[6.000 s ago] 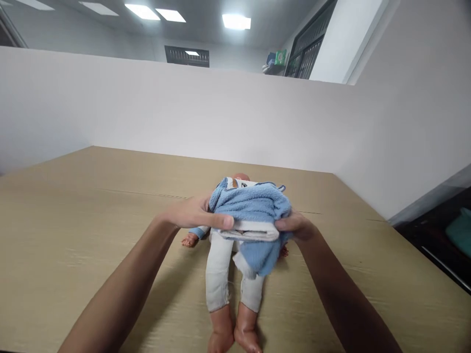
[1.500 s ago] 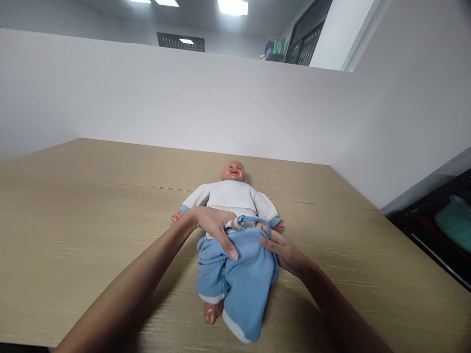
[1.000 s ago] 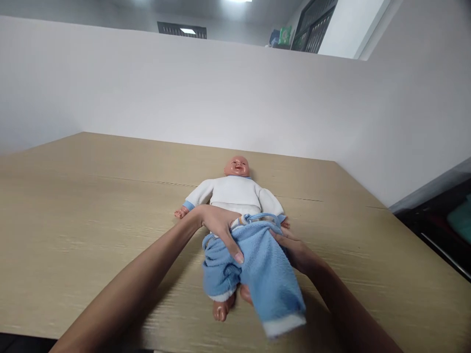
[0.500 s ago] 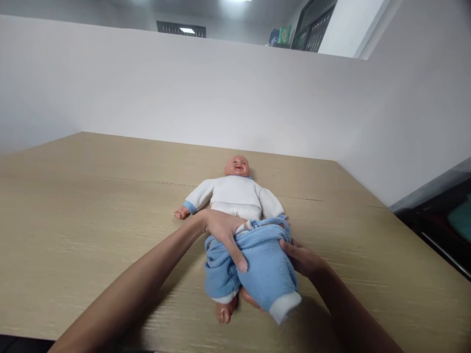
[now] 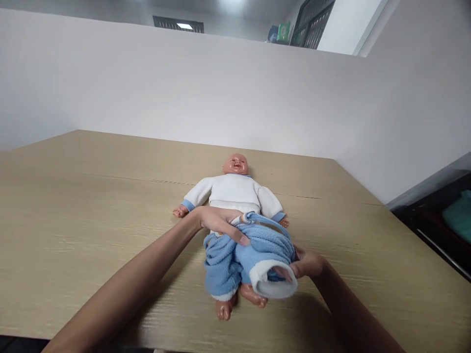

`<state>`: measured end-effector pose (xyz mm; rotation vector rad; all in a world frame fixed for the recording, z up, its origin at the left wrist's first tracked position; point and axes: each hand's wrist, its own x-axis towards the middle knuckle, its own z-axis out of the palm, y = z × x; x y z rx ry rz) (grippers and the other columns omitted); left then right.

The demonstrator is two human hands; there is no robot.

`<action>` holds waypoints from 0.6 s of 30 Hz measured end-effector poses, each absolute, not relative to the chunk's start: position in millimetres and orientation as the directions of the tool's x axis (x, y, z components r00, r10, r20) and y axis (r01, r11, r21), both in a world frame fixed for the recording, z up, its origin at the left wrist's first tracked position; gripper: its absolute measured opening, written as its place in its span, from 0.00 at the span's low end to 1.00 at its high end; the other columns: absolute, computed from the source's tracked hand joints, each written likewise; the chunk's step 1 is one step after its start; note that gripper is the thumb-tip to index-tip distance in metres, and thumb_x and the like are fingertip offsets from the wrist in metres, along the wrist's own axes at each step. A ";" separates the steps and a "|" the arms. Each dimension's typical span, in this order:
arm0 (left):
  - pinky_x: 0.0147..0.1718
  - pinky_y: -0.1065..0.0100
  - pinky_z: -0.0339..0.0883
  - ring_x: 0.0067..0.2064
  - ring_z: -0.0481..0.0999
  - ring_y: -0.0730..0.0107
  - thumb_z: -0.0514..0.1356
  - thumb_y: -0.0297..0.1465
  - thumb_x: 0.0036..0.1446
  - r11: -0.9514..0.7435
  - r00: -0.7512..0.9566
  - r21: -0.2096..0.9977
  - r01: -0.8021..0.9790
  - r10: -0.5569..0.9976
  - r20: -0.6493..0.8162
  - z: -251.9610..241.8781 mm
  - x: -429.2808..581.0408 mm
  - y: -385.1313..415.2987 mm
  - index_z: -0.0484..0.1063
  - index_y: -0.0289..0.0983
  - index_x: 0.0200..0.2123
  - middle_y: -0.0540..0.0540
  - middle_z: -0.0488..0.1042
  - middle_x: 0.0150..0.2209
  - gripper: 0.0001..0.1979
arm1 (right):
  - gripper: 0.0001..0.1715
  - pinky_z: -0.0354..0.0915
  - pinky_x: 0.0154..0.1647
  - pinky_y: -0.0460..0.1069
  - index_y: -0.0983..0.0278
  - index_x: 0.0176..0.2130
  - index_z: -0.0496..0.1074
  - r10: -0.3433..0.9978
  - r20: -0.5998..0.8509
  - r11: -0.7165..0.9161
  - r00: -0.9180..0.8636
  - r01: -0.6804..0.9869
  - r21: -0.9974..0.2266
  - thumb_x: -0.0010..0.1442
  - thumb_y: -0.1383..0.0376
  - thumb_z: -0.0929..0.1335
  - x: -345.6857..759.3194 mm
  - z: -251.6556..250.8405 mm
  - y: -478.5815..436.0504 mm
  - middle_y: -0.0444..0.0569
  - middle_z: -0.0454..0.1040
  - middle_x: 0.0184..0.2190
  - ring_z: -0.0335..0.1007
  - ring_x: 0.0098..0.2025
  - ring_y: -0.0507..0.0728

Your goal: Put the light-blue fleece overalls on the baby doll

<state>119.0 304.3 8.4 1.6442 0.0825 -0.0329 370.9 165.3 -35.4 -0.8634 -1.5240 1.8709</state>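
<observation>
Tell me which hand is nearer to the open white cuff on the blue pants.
Right. The right hand touches the edge of the open white cuff; the left hand is apart from it, up at the waist of the blue pants.

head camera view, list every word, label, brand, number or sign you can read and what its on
No text can be read anywhere.
Green package: any print is too small and blurred to read.
Blue trousers: patterned patch at the waist, no legible lettering.

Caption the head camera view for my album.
Two hands hold blue trousers partly on a doll lying on a table.
</observation>
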 end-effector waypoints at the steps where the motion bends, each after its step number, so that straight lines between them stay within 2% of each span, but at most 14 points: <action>1: 0.56 0.60 0.77 0.52 0.83 0.52 0.73 0.48 0.56 -0.050 0.997 0.996 0.075 -0.012 -0.075 8.8 120.5 302.3 0.80 0.33 0.54 0.44 0.85 0.46 0.30 | 0.34 0.72 0.43 0.53 0.61 0.32 0.76 0.813 -0.099 -0.167 -0.574 -0.067 -0.984 0.47 0.35 0.78 369.2 -37.4 165.5 0.46 0.74 0.25 0.73 0.35 0.59; 3: 0.59 0.59 0.75 0.53 0.83 0.52 0.75 0.45 0.53 -0.001 0.991 0.998 0.056 -0.119 -0.056 8.5 124.2 299.6 0.79 0.34 0.56 0.44 0.85 0.47 0.31 | 0.32 0.71 0.41 0.53 0.60 0.30 0.74 0.861 -0.049 -0.127 -0.506 -0.122 -0.984 0.53 0.36 0.76 366.1 -39.5 166.2 0.46 0.73 0.25 0.71 0.32 0.58; 7: 0.59 0.60 0.75 0.53 0.83 0.52 0.80 0.38 0.45 0.020 0.996 1.000 0.007 -0.092 -0.005 3.8 128.4 299.7 0.78 0.35 0.57 0.44 0.85 0.48 0.36 | 0.34 0.68 0.32 0.50 0.59 0.26 0.71 0.797 0.004 -0.061 -0.604 -0.088 -0.994 0.62 0.34 0.69 365.7 -36.2 167.3 0.44 0.70 0.21 0.65 0.26 0.54; 9: 0.59 0.60 0.75 0.52 0.84 0.54 0.79 0.36 0.47 0.022 0.997 1.000 -0.008 -0.081 0.010 1.0 127.4 301.4 0.78 0.35 0.57 0.44 0.85 0.48 0.34 | 0.36 0.70 0.34 0.50 0.61 0.29 0.74 0.747 0.003 -0.048 -0.665 -0.057 -0.997 0.57 0.32 0.71 367.4 -32.6 166.7 0.45 0.72 0.23 0.68 0.27 0.54; 11: 0.59 0.60 0.75 0.51 0.84 0.54 0.78 0.37 0.49 0.030 0.998 0.999 -0.018 -0.066 0.020 0.2 125.5 302.2 0.78 0.34 0.57 0.43 0.85 0.47 0.32 | 0.38 0.73 0.42 0.52 0.64 0.39 0.78 0.761 -0.007 -0.054 -0.649 -0.052 -0.997 0.50 0.34 0.77 367.1 -28.8 164.9 0.48 0.79 0.32 0.75 0.34 0.57; 12: 0.60 0.59 0.75 0.51 0.84 0.54 0.77 0.38 0.50 0.029 0.998 0.999 -0.016 -0.054 0.017 0.9 124.9 301.9 0.79 0.34 0.56 0.43 0.85 0.48 0.32 | 0.40 0.74 0.46 0.53 0.64 0.46 0.78 0.794 -0.020 -0.056 -0.607 -0.040 -0.998 0.48 0.38 0.80 365.3 -26.7 163.3 0.50 0.82 0.39 0.78 0.40 0.60; 14: 0.62 0.58 0.73 0.54 0.83 0.52 0.77 0.40 0.50 0.001 1.000 1.000 -0.007 -0.025 0.007 4.5 124.9 299.6 0.79 0.34 0.55 0.43 0.85 0.49 0.31 | 0.39 0.74 0.55 0.55 0.63 0.55 0.76 0.891 -0.044 -0.039 -0.451 0.020 -0.999 0.53 0.45 0.80 357.4 -22.3 158.3 0.52 0.83 0.49 0.79 0.50 0.62; 16: 0.64 0.58 0.70 0.58 0.81 0.52 0.76 0.39 0.51 -0.073 1.000 0.997 -0.008 0.010 0.009 9.7 126.9 296.0 0.79 0.35 0.56 0.43 0.83 0.53 0.30 | 0.32 0.72 0.60 0.57 0.63 0.57 0.76 0.975 -0.026 -0.005 -0.222 0.096 -0.995 0.60 0.50 0.77 343.9 -17.9 149.9 0.54 0.82 0.54 0.78 0.56 0.63; 18: 0.65 0.59 0.68 0.60 0.79 0.53 0.74 0.38 0.54 -0.164 0.997 0.986 -0.004 0.081 0.018 14.2 130.1 292.7 0.78 0.37 0.58 0.43 0.82 0.57 0.29 | 0.29 0.68 0.66 0.59 0.62 0.58 0.76 0.999 0.044 0.040 0.028 0.140 -0.989 0.64 0.50 0.74 325.9 -15.0 137.0 0.55 0.80 0.58 0.75 0.61 0.65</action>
